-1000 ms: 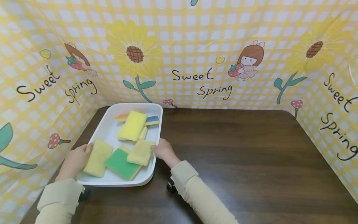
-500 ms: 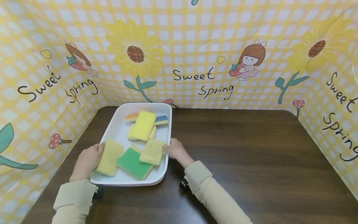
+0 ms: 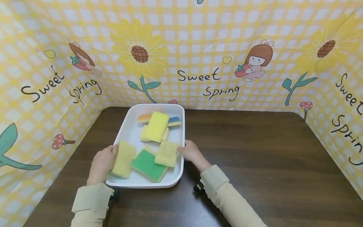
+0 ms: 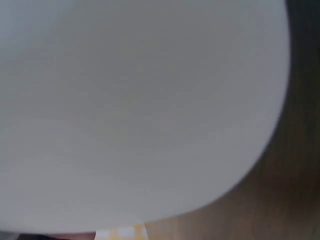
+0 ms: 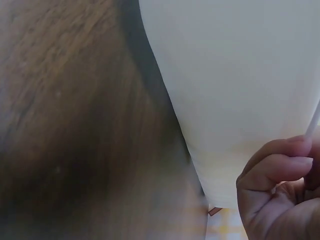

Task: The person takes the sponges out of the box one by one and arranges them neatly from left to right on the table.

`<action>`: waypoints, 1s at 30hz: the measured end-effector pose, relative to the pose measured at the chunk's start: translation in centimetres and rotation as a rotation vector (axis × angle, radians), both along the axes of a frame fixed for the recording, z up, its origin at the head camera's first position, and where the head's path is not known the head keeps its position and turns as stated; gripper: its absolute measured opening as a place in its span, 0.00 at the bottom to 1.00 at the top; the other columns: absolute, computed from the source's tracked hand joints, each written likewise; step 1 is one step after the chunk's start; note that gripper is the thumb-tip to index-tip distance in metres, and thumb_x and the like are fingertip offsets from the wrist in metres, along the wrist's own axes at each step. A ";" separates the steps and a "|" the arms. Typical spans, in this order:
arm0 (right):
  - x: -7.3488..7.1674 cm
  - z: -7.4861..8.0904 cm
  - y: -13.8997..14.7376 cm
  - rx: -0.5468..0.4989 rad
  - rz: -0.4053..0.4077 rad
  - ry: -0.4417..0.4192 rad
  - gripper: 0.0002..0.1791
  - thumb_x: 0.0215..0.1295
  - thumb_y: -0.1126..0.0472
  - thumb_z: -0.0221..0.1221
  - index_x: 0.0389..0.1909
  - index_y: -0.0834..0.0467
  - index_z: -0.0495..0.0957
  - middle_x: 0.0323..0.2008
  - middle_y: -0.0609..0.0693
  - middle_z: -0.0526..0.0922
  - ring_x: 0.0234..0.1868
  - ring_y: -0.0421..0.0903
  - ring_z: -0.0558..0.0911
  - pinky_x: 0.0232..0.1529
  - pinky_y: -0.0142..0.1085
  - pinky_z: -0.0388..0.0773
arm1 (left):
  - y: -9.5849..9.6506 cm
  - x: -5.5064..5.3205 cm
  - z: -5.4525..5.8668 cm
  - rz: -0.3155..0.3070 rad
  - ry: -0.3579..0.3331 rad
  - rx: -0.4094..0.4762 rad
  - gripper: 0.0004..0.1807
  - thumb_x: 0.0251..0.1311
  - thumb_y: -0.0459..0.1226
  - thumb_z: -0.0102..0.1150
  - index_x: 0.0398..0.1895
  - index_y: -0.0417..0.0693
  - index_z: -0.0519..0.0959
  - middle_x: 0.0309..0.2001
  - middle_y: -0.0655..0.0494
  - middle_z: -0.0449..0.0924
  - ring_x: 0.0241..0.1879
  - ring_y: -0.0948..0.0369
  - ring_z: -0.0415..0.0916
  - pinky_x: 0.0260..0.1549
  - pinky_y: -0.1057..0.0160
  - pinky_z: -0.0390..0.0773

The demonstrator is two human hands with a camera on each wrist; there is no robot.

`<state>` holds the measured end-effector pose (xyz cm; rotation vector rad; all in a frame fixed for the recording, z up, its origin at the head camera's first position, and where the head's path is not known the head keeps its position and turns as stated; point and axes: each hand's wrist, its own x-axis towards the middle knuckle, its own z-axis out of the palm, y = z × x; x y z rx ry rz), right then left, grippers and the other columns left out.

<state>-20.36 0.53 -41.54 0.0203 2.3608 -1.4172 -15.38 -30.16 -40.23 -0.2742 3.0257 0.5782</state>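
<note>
A white plastic tray stands on the left half of the table, with several sponges in it. My left hand grips its left rim, thumb on top, beside a pale yellow sponge. On the right rim, my right hand pinches the edge; curled fingers show under the rim in the right wrist view. A green-faced sponge lies near the front, partly under another yellow sponge. Farther back, a bright yellow sponge covers parts of orange and blue ones. The tray's wall fills the left wrist view.
The dark wooden table extends to the right of the tray. A yellow checked cloth with printed flowers hangs around its back and sides, close behind the tray's far end.
Both hands have moved the tray to the right across the table, holding the same rims throughout. The sponges have travelled along inside it, keeping their arrangement.
</note>
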 end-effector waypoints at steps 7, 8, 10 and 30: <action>0.0 0.0 1.0 0.006 -0.040 0.019 0.14 0.58 0.64 0.51 0.43 0.68 0.72 0.20 0.50 0.67 0.18 0.43 0.67 0.19 0.30 0.65 | 1.3 -0.3 -0.1 0.018 0.019 0.023 0.31 0.75 0.50 0.24 0.40 0.33 0.73 0.29 0.37 0.74 0.28 0.47 0.69 0.30 0.47 0.69; 0.1 0.0 1.0 0.001 -0.049 0.022 0.14 0.58 0.64 0.51 0.43 0.68 0.72 0.21 0.51 0.68 0.18 0.43 0.67 0.19 0.30 0.65 | 1.3 -0.3 -0.1 0.022 0.017 0.026 0.30 0.74 0.50 0.24 0.39 0.34 0.73 0.28 0.38 0.74 0.28 0.47 0.69 0.30 0.48 0.69; 0.2 -0.1 1.0 0.001 -0.063 0.039 0.14 0.57 0.64 0.51 0.43 0.68 0.72 0.21 0.51 0.68 0.18 0.43 0.68 0.19 0.31 0.66 | 1.4 -0.3 -0.1 0.024 0.019 0.020 0.30 0.74 0.50 0.24 0.38 0.35 0.72 0.29 0.37 0.74 0.28 0.47 0.69 0.30 0.47 0.69; 1.4 -0.8 0.7 0.074 -0.194 0.129 0.19 0.65 0.62 0.45 0.55 0.67 0.69 0.47 0.65 0.79 0.40 0.53 0.82 0.32 0.41 0.82 | 2.8 -0.3 -0.1 0.018 -0.011 0.030 0.31 0.75 0.50 0.21 0.41 0.34 0.72 0.25 0.42 0.72 0.28 0.48 0.69 0.29 0.50 0.69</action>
